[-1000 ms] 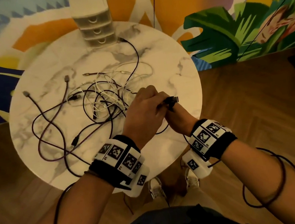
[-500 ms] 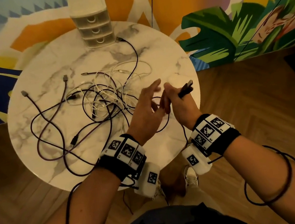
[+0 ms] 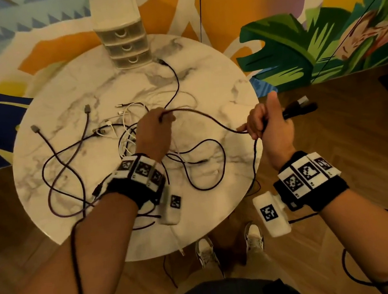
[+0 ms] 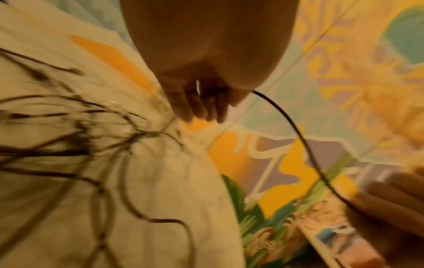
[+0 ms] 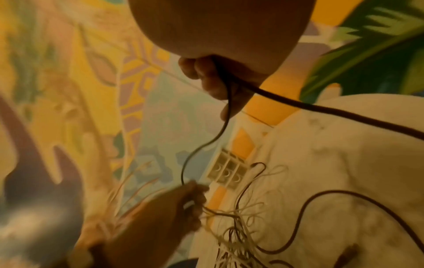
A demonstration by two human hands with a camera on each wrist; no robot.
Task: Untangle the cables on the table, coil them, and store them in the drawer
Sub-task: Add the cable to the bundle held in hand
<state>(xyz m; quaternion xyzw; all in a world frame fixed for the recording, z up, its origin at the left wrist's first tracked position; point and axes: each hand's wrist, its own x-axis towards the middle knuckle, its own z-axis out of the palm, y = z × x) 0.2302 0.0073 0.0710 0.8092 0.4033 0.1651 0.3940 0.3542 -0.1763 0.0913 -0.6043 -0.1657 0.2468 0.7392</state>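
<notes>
**One black cable being held between two hands above the tangle**

A black cable [image 3: 209, 119] is being gripped at two places. Its plug end is being held by the right hand [image 3: 268, 121], past the right edge of the round marble table [image 3: 215, 74] — fingers are curled tightly round the cable, the thumb is raised, and the plug end is sticking out to the right of the fist. Further along, the same cable is being pinched by the left hand [image 3: 155, 133], which is being held over the middle of the table with its fingers bent round the strand. Between the two hands the cable is hanging in a shallow, slack curve, clear of the tabletop.

Below and to the left of the left hand, the remaining cables [image 3: 66, 164] are lying tangled on the table: dark ones looping toward the left and near edges, white ones [image 3: 128, 116] bunched in the centre. More black cable is running in loops on the table under the hands and over the near right rim.

A small three-drawer unit [image 3: 123, 44] is standing at the far edge of the table — all drawers are seen closed.
</notes>
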